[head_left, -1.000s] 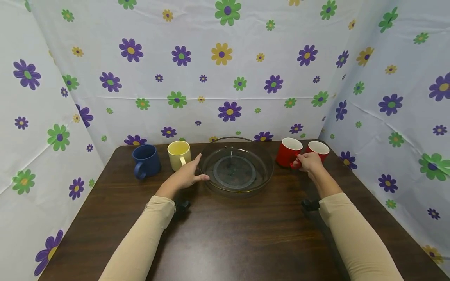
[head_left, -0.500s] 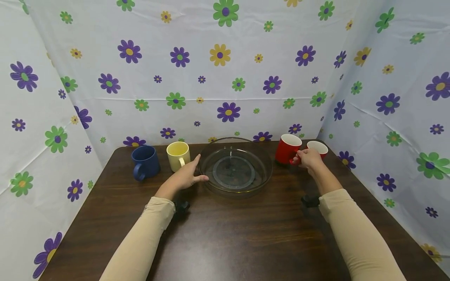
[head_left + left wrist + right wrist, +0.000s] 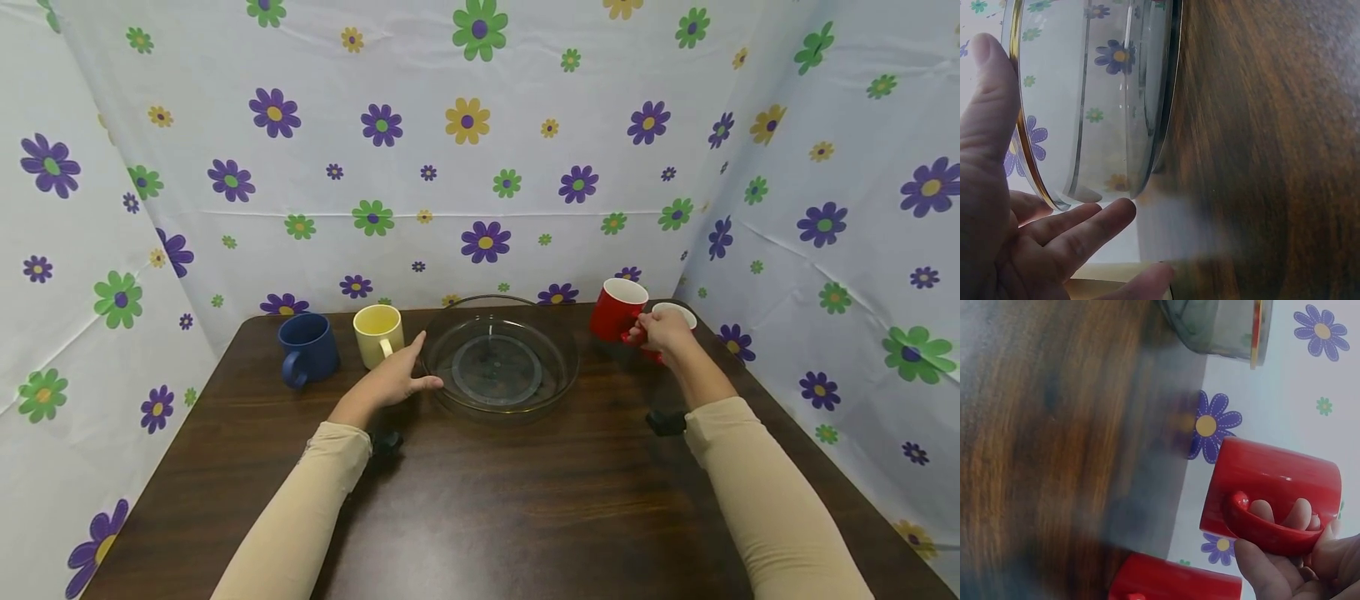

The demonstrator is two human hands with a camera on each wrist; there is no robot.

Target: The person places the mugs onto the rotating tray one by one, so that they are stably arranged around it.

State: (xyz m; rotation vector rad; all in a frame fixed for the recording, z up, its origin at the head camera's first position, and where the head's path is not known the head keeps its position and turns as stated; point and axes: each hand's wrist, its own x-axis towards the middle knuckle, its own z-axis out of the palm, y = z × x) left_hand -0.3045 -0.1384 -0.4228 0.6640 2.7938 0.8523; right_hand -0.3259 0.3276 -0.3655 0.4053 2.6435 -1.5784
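My right hand (image 3: 666,330) grips the handle of a red mug (image 3: 611,315) with a white inside. In the right wrist view, fingers pass through the handle of this raised red mug (image 3: 1275,481). A second red mug (image 3: 673,312) stands just right of it, partly hidden by my hand. At the left side of a clear glass bowl (image 3: 501,409), my left hand (image 3: 386,383) has its fingers spread. The left wrist view has the thumb by the bowl's rim and the other fingers along its glass wall (image 3: 1060,106).
A yellow mug (image 3: 377,335) stands behind my left hand, with a blue mug (image 3: 310,346) further left. All sit near the back edge of a dark wooden table (image 3: 502,500). A flowered white curtain (image 3: 330,192) hangs close behind and on both sides.
My right hand has lifted the red mug off the table and tilted it slightly. The left hand has stayed at the bowl; the head view has shifted a little.
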